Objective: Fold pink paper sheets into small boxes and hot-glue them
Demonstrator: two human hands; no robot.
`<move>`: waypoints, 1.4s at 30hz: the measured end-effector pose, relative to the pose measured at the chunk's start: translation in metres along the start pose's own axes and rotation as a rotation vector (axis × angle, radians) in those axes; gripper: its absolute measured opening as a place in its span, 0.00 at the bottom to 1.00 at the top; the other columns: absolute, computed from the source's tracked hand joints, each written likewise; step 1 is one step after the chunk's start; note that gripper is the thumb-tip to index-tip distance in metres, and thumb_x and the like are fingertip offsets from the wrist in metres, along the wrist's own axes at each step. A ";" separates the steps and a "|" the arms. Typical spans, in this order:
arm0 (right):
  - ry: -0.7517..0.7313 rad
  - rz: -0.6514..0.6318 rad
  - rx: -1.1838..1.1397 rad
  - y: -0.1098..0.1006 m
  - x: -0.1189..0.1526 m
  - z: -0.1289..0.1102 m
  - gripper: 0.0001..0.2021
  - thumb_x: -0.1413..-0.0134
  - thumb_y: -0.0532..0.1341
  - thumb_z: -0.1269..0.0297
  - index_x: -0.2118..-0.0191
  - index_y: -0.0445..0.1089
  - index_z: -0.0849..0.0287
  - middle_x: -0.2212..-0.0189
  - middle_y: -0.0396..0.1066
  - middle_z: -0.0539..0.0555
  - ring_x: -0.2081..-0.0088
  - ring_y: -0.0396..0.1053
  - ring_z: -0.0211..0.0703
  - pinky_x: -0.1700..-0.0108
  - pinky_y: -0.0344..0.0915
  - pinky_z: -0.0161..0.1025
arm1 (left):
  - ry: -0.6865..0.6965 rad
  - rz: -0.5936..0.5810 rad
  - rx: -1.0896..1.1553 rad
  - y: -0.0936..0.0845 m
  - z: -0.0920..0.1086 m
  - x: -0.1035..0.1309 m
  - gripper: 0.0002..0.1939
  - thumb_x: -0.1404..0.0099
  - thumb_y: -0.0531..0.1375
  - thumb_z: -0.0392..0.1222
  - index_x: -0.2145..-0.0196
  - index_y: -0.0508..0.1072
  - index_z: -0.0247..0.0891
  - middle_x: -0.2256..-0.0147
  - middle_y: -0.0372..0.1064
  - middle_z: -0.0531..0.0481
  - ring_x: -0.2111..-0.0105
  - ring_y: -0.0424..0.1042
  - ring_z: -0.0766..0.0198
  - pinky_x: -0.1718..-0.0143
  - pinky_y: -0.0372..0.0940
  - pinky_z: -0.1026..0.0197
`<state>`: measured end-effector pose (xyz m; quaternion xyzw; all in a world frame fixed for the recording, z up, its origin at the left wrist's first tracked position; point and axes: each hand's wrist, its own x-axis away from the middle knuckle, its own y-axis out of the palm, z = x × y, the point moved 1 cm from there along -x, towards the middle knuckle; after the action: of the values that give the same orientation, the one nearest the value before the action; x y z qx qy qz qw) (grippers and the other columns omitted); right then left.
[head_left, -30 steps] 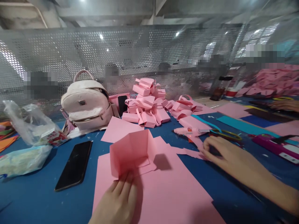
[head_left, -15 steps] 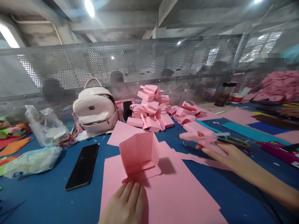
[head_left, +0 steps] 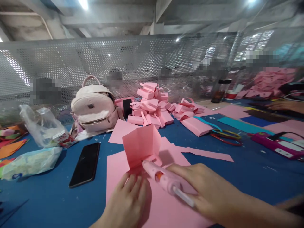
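A folded pink paper piece (head_left: 142,144) stands open on flat pink sheets (head_left: 118,164) in the middle of the blue table. My left hand (head_left: 129,196) presses its near edge, fingers together on the paper. In my right hand (head_left: 197,186) is a pink glue gun (head_left: 161,177) with a clear glue stick out of its back. The gun's nozzle is at the inner bottom of the folded piece; the exact contact is hard to make out.
A black phone (head_left: 85,164), plastic bags (head_left: 33,163) and a backpack (head_left: 95,107) are at the left. Behind stand piled pink paper boxes (head_left: 152,106). Right are coloured bands (head_left: 225,134), a purple device (head_left: 275,144) and a jar (head_left: 220,90).
My right hand has brought the glue gun from the right down and left to the folded paper. My left hand stays at its near edge. The view has shifted slightly.
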<state>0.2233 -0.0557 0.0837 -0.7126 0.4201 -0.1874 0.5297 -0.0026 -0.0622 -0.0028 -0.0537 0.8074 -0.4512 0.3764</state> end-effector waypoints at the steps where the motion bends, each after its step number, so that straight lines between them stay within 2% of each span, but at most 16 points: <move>1: 0.022 -0.046 -0.031 0.005 -0.005 -0.003 0.15 0.35 0.56 0.58 0.48 0.74 0.53 0.64 0.81 0.53 0.66 0.79 0.47 0.68 0.68 0.35 | -0.007 0.002 0.008 -0.001 0.000 -0.001 0.12 0.40 0.55 0.30 0.61 0.76 0.31 0.66 0.78 0.40 0.67 0.77 0.50 0.61 0.73 0.47; 4: 0.064 -0.074 -0.049 0.016 -0.020 -0.010 0.16 0.33 0.55 0.61 0.45 0.73 0.56 0.61 0.80 0.57 0.63 0.78 0.50 0.64 0.68 0.37 | -0.015 0.002 0.013 -0.003 -0.001 0.000 0.11 0.38 0.54 0.28 0.62 0.76 0.31 0.70 0.76 0.42 0.70 0.76 0.52 0.64 0.73 0.49; 8: 0.093 -0.079 -0.089 0.023 -0.037 -0.017 0.14 0.33 0.56 0.59 0.48 0.74 0.58 0.58 0.78 0.59 0.58 0.76 0.51 0.57 0.67 0.39 | 0.033 0.013 0.002 -0.003 0.000 0.006 0.14 0.38 0.53 0.27 0.58 0.76 0.27 0.67 0.77 0.39 0.65 0.79 0.50 0.60 0.72 0.49; 10: 0.144 -0.115 -0.163 0.025 -0.042 -0.017 0.15 0.32 0.56 0.55 0.49 0.73 0.57 0.62 0.78 0.57 0.61 0.76 0.50 0.59 0.67 0.38 | 0.053 -0.025 -0.026 -0.003 0.001 0.011 0.15 0.38 0.53 0.26 0.57 0.75 0.26 0.64 0.78 0.37 0.61 0.79 0.49 0.60 0.72 0.50; 13: 0.253 -0.195 -0.274 0.027 -0.046 -0.014 0.18 0.32 0.54 0.52 0.47 0.71 0.56 0.69 0.77 0.54 0.71 0.74 0.46 0.68 0.65 0.36 | 0.088 -0.094 -0.074 -0.002 0.001 0.016 0.16 0.37 0.53 0.27 0.54 0.75 0.26 0.60 0.78 0.34 0.57 0.79 0.46 0.61 0.72 0.51; 15: 0.240 -0.200 -0.297 0.027 -0.049 -0.012 0.17 0.32 0.54 0.53 0.47 0.71 0.57 0.67 0.78 0.55 0.69 0.74 0.45 0.67 0.64 0.36 | 0.090 -0.115 -0.083 -0.002 0.001 0.018 0.16 0.37 0.54 0.28 0.54 0.75 0.27 0.59 0.78 0.34 0.56 0.78 0.45 0.61 0.72 0.50; 18: 0.148 -0.179 -0.290 0.026 -0.052 -0.009 0.14 0.33 0.55 0.57 0.51 0.73 0.57 0.62 0.79 0.55 0.62 0.74 0.47 0.58 0.65 0.37 | 0.067 -0.113 -0.093 -0.004 0.000 0.018 0.15 0.38 0.54 0.28 0.55 0.75 0.28 0.59 0.78 0.34 0.57 0.79 0.47 0.60 0.72 0.50; 21: 0.130 -0.191 -0.275 0.026 -0.054 -0.005 0.14 0.33 0.54 0.57 0.54 0.73 0.58 0.61 0.79 0.56 0.61 0.74 0.48 0.55 0.65 0.38 | 0.048 -0.100 -0.103 -0.006 0.000 0.018 0.15 0.37 0.55 0.29 0.54 0.75 0.28 0.58 0.78 0.35 0.58 0.78 0.47 0.59 0.71 0.49; 26: 0.128 -0.192 -0.242 0.025 -0.055 -0.005 0.16 0.33 0.54 0.54 0.52 0.73 0.57 0.60 0.79 0.56 0.60 0.74 0.50 0.55 0.65 0.39 | 0.026 -0.109 -0.086 -0.006 0.000 0.017 0.14 0.38 0.55 0.29 0.55 0.75 0.29 0.59 0.78 0.36 0.59 0.78 0.48 0.60 0.71 0.50; 32: 0.183 -0.216 -0.233 0.016 -0.055 -0.012 0.16 0.33 0.54 0.54 0.56 0.74 0.58 0.64 0.78 0.56 0.63 0.74 0.49 0.60 0.65 0.37 | 0.020 -0.134 -0.068 -0.007 0.000 0.018 0.14 0.36 0.54 0.29 0.55 0.74 0.30 0.62 0.76 0.39 0.60 0.77 0.49 0.62 0.69 0.51; 42: 0.205 -0.153 -0.193 0.013 -0.046 -0.005 0.17 0.34 0.56 0.53 0.53 0.75 0.59 0.60 0.79 0.59 0.60 0.75 0.52 0.56 0.68 0.40 | 0.024 -0.131 -0.061 -0.007 0.000 0.018 0.14 0.37 0.55 0.29 0.55 0.75 0.29 0.61 0.77 0.39 0.60 0.78 0.48 0.62 0.70 0.51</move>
<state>0.1881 -0.0235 0.0819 -0.7672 0.4323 -0.2579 0.3974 -0.0166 -0.0735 -0.0077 -0.1124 0.8200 -0.4505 0.3345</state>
